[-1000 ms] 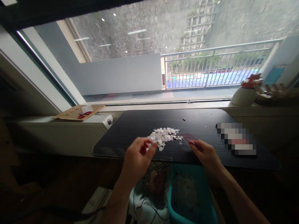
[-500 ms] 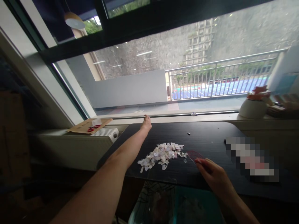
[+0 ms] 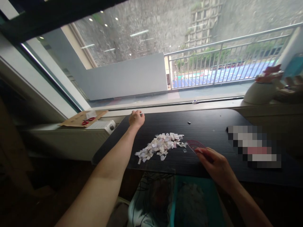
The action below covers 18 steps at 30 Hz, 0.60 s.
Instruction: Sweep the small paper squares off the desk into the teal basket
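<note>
A pile of small white paper pieces point(image 3: 158, 145) lies spread on the dark tabletop point(image 3: 203, 126). My right hand point(image 3: 216, 164) pinches a translucent pink protractor point(image 3: 195, 145) at the pile's right end, its straight edge turned toward the pieces. Farther off, my left hand point(image 3: 136, 119) reaches over the table's far left corner, close to the window ledge. Its fingers are loosely bent, the thumb stands apart from them, and nothing shows in its grasp. The fingertips are partly turned away from view.
Below the table's near edge sits a teal bin point(image 3: 174, 201) with pale pieces inside. A small dark object point(image 3: 188, 122) lies toward the back. Red scissors point(image 3: 88, 120) rest on brown cardboard point(image 3: 68, 119) at left. A white pot point(image 3: 259, 93) stands on the sill, right.
My left hand has shifted left along the table's far edge, its fingers now more bent. My right hand still holds the protractor beside the pile. The view has tilted down.
</note>
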Available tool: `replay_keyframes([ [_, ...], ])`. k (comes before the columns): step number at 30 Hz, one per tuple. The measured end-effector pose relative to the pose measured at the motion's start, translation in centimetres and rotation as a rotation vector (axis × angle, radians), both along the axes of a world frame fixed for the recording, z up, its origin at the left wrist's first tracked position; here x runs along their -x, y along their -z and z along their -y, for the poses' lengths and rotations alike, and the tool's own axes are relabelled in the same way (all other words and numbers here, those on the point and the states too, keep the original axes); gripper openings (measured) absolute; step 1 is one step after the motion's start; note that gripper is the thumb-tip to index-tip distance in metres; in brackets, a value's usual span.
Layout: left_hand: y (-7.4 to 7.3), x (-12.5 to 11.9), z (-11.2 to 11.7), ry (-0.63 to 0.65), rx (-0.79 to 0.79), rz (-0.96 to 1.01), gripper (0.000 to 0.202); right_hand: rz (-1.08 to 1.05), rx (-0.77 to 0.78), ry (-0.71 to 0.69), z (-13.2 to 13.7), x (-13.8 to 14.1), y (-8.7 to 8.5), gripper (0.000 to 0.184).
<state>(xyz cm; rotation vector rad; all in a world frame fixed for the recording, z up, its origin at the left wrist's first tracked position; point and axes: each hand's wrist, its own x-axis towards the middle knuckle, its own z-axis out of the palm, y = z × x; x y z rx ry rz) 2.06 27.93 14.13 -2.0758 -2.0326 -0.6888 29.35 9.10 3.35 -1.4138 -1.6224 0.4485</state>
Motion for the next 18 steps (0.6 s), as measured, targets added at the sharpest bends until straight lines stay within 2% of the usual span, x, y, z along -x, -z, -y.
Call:
replay_keyframes([
  [2,-1.0,-1.5,2.8,0.058,-0.094,0.076,0.023,-0.001,-0.003,0.019,0.1,0.1,0.0,0.025],
  [3,-1.2,-2.4,4.9,0.109,-0.126,0.111,0.022,-0.001,-0.003,0.027,0.1,0.1,0.0,0.024],
  [5,-0.9,-3.8,10.5,0.250,-0.137,0.167,0.018,0.000,-0.008,0.041,0.2,0.1,0.0,0.023],
  [6,-0.4,-4.3,13.7,0.359,-0.118,0.205,0.015,0.000,-0.009,0.045,0.2,0.1,0.0,0.023],
  [8,1.0,-4.7,19.8,0.700,0.097,0.391,0.012,0.000,-0.016,0.051,0.2,0.0,-0.1,0.022],
  [9,2.0,-4.7,22.4,0.774,0.267,0.384,0.012,0.000,-0.019,0.053,0.2,0.0,-0.1,0.022],
  [11,4.2,-4.2,26.1,0.797,0.505,0.229,0.025,0.008,-0.013,0.059,0.1,0.0,-0.1,0.022],
  [12,5.5,-3.7,27.3,0.786,0.556,0.119,0.033,0.009,-0.003,0.067,0.1,0.0,-0.1,0.022],
  [13,6.8,-3.3,28.1,0.778,0.580,0.002,0.042,-0.003,0.010,0.082,0.1,0.0,0.0,0.023],
  [14,8.1,-2.9,28.7,0.772,0.579,-0.105,0.042,-0.031,0.028,0.104,0.1,0.0,0.0,0.024],
  [16,10.6,-2.1,29.2,0.668,0.526,-0.258,0.031,-0.121,0.062,0.151,0.1,-0.1,0.2,0.029],
  [18,12.6,-1.8,29.3,0.586,0.515,-0.327,0.033,-0.172,0.082,0.185,0.0,-0.1,0.3,0.033],
])
